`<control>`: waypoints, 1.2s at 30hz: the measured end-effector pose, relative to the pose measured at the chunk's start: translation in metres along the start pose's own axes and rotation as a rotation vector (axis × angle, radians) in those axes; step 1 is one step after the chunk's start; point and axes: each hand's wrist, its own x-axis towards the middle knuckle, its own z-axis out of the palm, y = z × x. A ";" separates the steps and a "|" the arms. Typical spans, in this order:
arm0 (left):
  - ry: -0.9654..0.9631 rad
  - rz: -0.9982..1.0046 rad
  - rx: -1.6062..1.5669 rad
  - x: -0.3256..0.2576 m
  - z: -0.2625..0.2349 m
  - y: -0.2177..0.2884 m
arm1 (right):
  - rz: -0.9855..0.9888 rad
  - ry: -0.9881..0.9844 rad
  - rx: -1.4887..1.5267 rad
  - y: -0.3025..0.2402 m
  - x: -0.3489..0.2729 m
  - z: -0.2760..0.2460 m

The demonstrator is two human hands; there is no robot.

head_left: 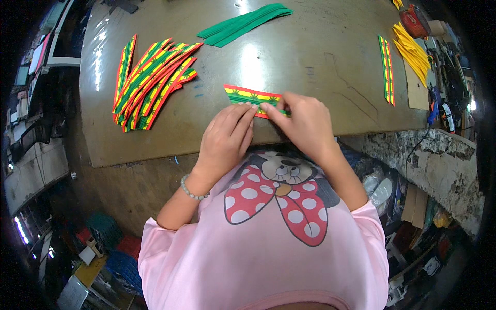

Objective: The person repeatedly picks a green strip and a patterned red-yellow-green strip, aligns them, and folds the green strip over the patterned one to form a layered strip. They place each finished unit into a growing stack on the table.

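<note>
A patterned strip [255, 94] in red, yellow and green with dark leaf shapes lies across the table near its front edge. A plain green strip [236, 97] appears laid along its middle. My left hand [226, 135] is closed on the strip's near edge, fingertips together and thumb hidden. My right hand [306, 123] pinches the strip's right part, its thumb close to the left fingertips. What the right fingers cover is hidden.
Left on the table [206, 139], a fanned pile of patterned strips [150, 85]; at the back, a stack of green strips [245, 24]. One patterned strip [386, 70] lies at the right, beside yellow strips [412, 51] on cardboard [417, 93]. A red container [415, 21] stands behind.
</note>
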 end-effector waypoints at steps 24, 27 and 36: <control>-0.143 -0.093 0.208 -0.005 0.000 0.012 | 0.085 0.029 0.052 0.020 -0.018 -0.007; -0.133 -0.098 0.208 -0.002 0.000 0.013 | 0.079 0.020 0.052 0.019 -0.018 -0.008; -0.141 -0.057 0.191 0.010 0.007 0.035 | 0.034 0.021 0.010 0.018 -0.015 -0.007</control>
